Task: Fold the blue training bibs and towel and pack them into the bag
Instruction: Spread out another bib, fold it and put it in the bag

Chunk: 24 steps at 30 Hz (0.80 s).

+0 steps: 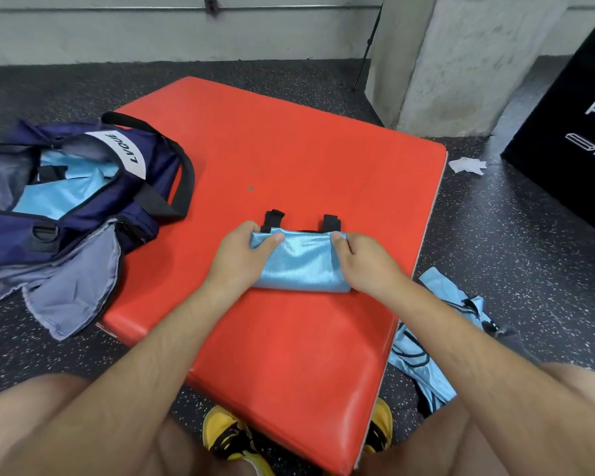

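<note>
A folded light-blue bib (pixel 301 264) with two black straps at its far edge lies on the red mat (pixel 289 159). My left hand (pixel 241 255) grips its left end, thumb on top. My right hand (pixel 364 261) grips its right end the same way. The navy bag (pixel 93 207) sits open at the left, half on the mat, with light-blue fabric inside. A grey-blue towel (pixel 73 297) lies crumpled in front of the bag on the floor. More unfolded blue bibs (pixel 433 348) lie on the floor to the mat's right.
A concrete pillar (pixel 461 63) stands behind the mat at the right, a black box (pixel 571 139) further right, a white scrap (pixel 468 164) between them on the speckled floor. My knees and yellow shoes (pixel 227 438) are at the mat's near edge.
</note>
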Available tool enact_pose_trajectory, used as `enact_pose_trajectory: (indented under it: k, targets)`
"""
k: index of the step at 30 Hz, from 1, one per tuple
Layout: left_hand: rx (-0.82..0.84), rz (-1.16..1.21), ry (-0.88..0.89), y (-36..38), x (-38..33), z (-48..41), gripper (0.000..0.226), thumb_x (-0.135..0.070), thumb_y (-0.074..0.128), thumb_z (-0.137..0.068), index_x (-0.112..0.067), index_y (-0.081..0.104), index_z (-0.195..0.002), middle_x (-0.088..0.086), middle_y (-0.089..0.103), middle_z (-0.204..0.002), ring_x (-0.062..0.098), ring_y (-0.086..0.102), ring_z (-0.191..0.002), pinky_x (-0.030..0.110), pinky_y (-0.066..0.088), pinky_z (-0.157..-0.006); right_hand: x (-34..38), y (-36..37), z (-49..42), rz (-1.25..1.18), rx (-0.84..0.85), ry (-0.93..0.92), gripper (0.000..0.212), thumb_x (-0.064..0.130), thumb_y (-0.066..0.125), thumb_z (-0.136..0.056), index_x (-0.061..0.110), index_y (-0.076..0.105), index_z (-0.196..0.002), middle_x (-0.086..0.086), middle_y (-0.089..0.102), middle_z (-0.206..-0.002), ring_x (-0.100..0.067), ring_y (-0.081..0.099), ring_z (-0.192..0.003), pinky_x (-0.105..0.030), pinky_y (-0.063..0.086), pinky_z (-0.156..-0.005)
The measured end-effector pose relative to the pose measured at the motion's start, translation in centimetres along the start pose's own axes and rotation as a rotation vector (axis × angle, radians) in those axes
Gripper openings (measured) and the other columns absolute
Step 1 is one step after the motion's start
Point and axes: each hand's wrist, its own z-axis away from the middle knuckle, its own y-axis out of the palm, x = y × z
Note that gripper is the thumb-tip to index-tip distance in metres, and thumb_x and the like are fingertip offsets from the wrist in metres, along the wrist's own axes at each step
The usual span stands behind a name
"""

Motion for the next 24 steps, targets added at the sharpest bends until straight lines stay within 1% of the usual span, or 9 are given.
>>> enact_pose_trajectory:
  k: [2,4,7,9,11,14,16,19,24]
  targets:
    - [-0.153,-0.168,0.123,0.2,0.1,0.1,0.026,-0.041,0.069,-0.09,-0.018,0.055,-0.091,-0.004,0.056,-0.085,0.012,0.052,-0.077,0.026,0.038,-0.069,0.1,0.1,-0.4,0.034,-0.005,0.008,0.048,0.034,0.032,-0.108,0.019,0.034,-0.063,-0.012,0.049,-0.072,-0.028,0.047,-0.073,-0.034,0.025,-0.064]
    - [-0.254,-0.42,0.385,0.4,0.1,0.4,0.028,-0.039,0.065,-0.09,-0.02,0.059,-0.109,-0.003,0.06,-0.113,0.018,0.054,-0.105,0.035,0.04,-0.085,0.2,0.1,-0.7,0.054,-0.007,0.017,0.049,0.032,0.032,-0.108,0.017,0.034,-0.061,-0.022,0.056,-0.076,-0.035,0.055,-0.077,-0.035,0.027,-0.065]
    - [-0.021,-0.531,0.608,1.3,0.3,0.9,0.041,-0.045,0.047,-0.096,-0.025,0.06,-0.129,-0.007,0.054,-0.142,0.014,0.043,-0.137,0.039,0.032,-0.111,0.3,0.4,-0.9,0.061,-0.031,0.052,0.045,0.031,0.034,-0.107,0.011,0.043,-0.069,-0.03,0.065,-0.092,-0.041,0.061,-0.088,-0.04,0.035,-0.069]
    - [0.151,-0.608,0.548,2.0,1.0,1.2,0.058,-0.054,0.028,-0.098,-0.027,0.048,-0.145,-0.009,0.04,-0.155,0.01,0.027,-0.148,0.037,0.015,-0.123,0.4,0.9,-0.7,0.099,-0.139,0.042,0.029,0.031,0.041,-0.104,0.004,0.053,-0.103,-0.027,0.064,-0.103,-0.042,0.062,-0.094,-0.042,0.043,-0.072]
    - [0.227,-0.641,0.504,2.2,1.6,0.9,0.066,-0.058,0.017,-0.098,-0.029,0.035,-0.153,-0.011,0.028,-0.161,0.007,0.015,-0.151,0.035,0.005,-0.124,0.4,1.4,-0.1,0.303,-0.309,-0.138,0.047,0.03,0.049,-0.098,0.008,0.044,-0.138,-0.019,0.056,-0.124,-0.038,0.057,-0.108,-0.044,0.047,-0.08]
    - [0.265,-0.627,0.502,2.2,2.0,0.1,0.067,-0.059,0.016,-0.097,-0.029,0.028,-0.156,-0.012,0.024,-0.162,0.006,0.01,-0.151,0.035,0.005,-0.125,0.4,2.2,0.5,0.489,-0.309,-0.422,0.058,0.035,0.043,-0.098,0.021,0.034,-0.154,-0.003,0.038,-0.156,-0.026,0.035,-0.143,-0.042,0.035,-0.105]
    - [0.292,-0.601,0.489,2.2,2.3,-0.1,0.067,-0.059,0.018,-0.097,-0.029,0.025,-0.157,-0.013,0.021,-0.163,0.004,0.007,-0.152,0.036,0.006,-0.125,-0.3,3.1,0.7,0.468,-0.183,-0.412,0.057,0.044,0.028,-0.104,0.022,0.029,-0.156,0.003,0.028,-0.162,-0.019,0.018,-0.152,-0.044,0.024,-0.118]
    - [0.319,-0.587,0.484,2.1,2.4,0.0,0.069,-0.061,0.017,-0.097,-0.028,0.019,-0.158,-0.014,0.015,-0.164,0.002,0.0,-0.151,0.034,0.002,-0.125,-1.4,3.8,1.1,0.455,-0.054,-0.344,0.063,0.055,0.013,-0.103,0.026,0.022,-0.158,0.008,0.017,-0.165,-0.013,0.003,-0.154,-0.046,0.017,-0.122]
    - [0.299,-0.595,0.507,1.9,1.9,0.3,0.066,-0.056,0.015,-0.101,-0.026,0.015,-0.159,-0.014,0.008,-0.165,0.002,-0.006,-0.151,0.037,0.001,-0.125,-1.0,3.0,1.1,0.434,-0.074,-0.337,0.057,0.051,0.017,-0.106,0.029,0.019,-0.159,0.005,0.006,-0.167,-0.017,-0.004,-0.154,-0.043,0.01,-0.124]
